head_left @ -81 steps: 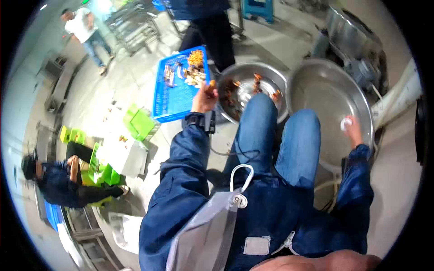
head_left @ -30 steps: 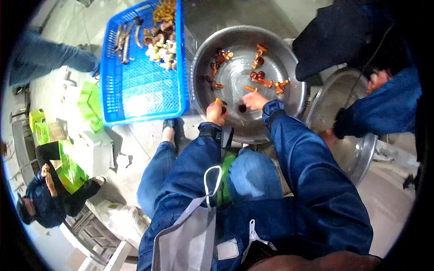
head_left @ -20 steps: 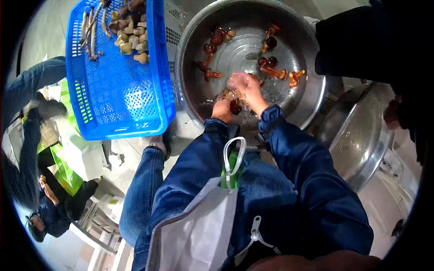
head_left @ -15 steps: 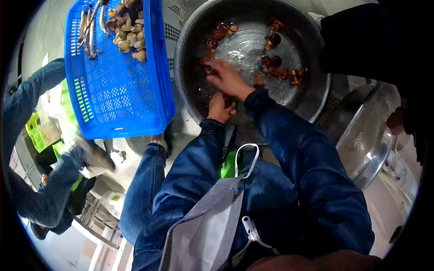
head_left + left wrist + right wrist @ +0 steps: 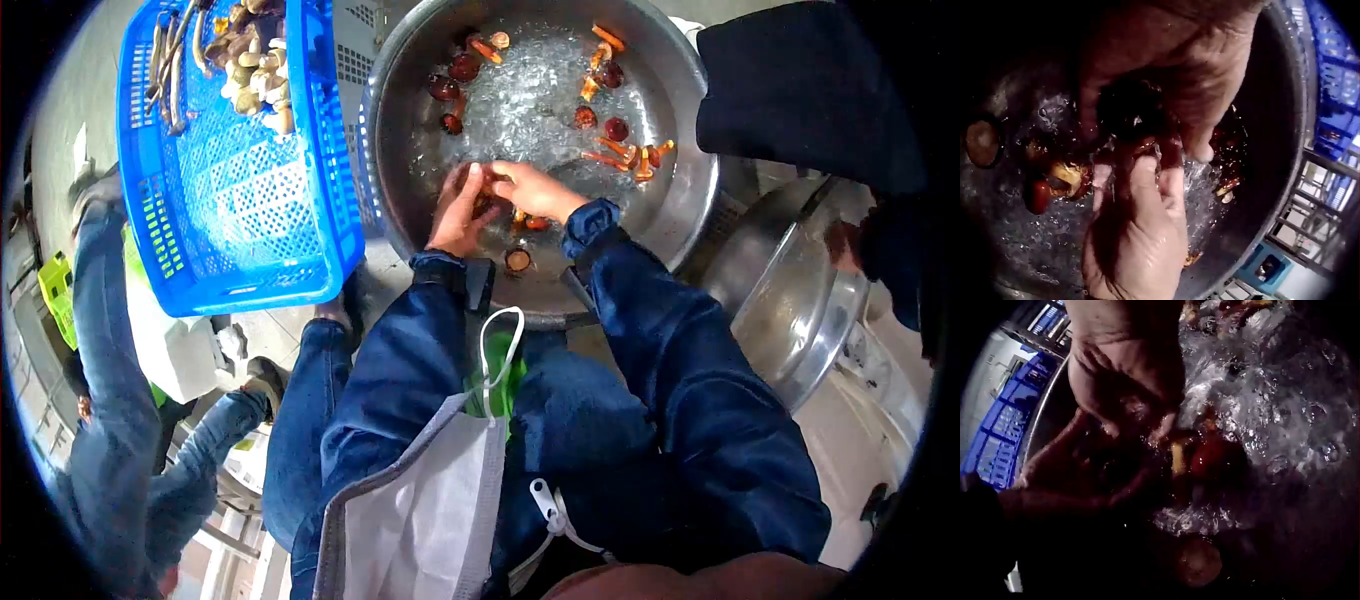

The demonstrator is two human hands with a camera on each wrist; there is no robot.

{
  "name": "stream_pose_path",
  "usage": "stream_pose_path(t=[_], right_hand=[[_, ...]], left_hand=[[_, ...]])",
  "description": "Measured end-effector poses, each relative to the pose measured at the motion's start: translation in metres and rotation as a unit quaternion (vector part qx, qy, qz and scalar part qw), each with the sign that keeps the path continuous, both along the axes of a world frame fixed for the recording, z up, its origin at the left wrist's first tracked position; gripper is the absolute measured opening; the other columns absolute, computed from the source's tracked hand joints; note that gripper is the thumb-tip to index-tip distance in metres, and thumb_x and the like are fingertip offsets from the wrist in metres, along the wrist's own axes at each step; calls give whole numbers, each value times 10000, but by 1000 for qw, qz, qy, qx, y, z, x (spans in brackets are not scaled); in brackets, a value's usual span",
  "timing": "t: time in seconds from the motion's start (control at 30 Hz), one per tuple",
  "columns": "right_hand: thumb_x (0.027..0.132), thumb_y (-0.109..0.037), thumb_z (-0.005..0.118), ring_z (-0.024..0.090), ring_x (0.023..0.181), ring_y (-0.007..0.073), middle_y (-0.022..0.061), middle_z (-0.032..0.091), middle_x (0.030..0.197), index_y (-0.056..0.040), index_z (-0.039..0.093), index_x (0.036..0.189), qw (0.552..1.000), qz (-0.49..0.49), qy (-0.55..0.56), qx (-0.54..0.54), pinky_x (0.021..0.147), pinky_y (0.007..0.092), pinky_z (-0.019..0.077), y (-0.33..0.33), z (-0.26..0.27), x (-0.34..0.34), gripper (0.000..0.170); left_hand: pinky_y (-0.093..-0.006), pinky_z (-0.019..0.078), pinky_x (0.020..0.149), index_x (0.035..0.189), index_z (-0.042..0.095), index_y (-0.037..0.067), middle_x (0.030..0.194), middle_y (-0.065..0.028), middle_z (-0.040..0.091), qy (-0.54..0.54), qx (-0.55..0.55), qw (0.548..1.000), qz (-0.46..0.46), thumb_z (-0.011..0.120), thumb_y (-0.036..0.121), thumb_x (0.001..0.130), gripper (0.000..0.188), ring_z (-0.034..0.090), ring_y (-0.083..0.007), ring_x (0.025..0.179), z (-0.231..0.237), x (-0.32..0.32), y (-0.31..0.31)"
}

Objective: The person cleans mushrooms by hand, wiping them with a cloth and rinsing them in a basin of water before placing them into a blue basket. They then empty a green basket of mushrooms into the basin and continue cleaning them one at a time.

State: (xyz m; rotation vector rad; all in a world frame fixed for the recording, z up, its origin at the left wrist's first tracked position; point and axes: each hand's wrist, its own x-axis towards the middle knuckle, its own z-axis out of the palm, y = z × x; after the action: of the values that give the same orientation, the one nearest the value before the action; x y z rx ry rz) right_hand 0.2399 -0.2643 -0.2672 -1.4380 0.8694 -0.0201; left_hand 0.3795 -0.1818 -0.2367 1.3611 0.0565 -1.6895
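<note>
while our left hand [image 5: 458, 214] and right hand [image 5: 532, 192] meet inside the basin [image 5: 690, 185], we cannot tell whether either grips anything. red mushrooms [image 5: 463, 67] lie beyond our fingers.

The person wears a shiny dark blue jacket [image 5: 745, 480] with a white zip pull [image 5: 546, 502]. Its sleeves [image 5: 690, 365] bunch at the cuffs [image 5: 590, 228]. There is a small black box [image 5: 480, 285] by the left one, blue jeans [image 5: 580, 410], and a pale grey mask [image 5: 425, 510] with a white loop [image 5: 512, 345].

Left hand [image 5: 459, 215] close beside right hand [image 5: 536, 191]
</note>
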Motion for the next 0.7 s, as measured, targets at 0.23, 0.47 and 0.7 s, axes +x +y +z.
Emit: stream_pose_path(t=[0.23, 0.47, 0.7], right_hand=[[878, -212, 564, 431, 1234, 312, 100, 439, 1369, -196, 484, 1300, 929, -99, 24, -355, 1010, 403, 385, -55, 23, 51, 431], [852, -128, 569, 550, 1050, 365, 196, 588, 1113, -58, 572, 1175, 955, 39, 87, -282, 895, 411, 453, -29, -73, 64, 331], [917, -107, 483, 465, 1199, 280, 150, 452, 1355, -50, 371, 1367, 983, -98, 155, 26, 980, 396, 378, 1, -22, 14, 467]], left_hand=[[-325, 515, 675, 1066, 517, 87, 910, -59, 547, -11, 78, 993, 85, 678, 205, 843, 299, 571, -185, 814, -15, 0, 8], [-295, 527, 641, 1017, 549, 11, 911, -79, 560, -60, 19, 994, 85, 617, -47, 740, 290, 567, -187, 852, -10, 0, 23], [-315, 485, 645, 1065, 562, 17, 963, -74, 606, 79, 74, 984, 142, 668, 224, 850, 317, 585, -158, 844, -9, -5, 19]])
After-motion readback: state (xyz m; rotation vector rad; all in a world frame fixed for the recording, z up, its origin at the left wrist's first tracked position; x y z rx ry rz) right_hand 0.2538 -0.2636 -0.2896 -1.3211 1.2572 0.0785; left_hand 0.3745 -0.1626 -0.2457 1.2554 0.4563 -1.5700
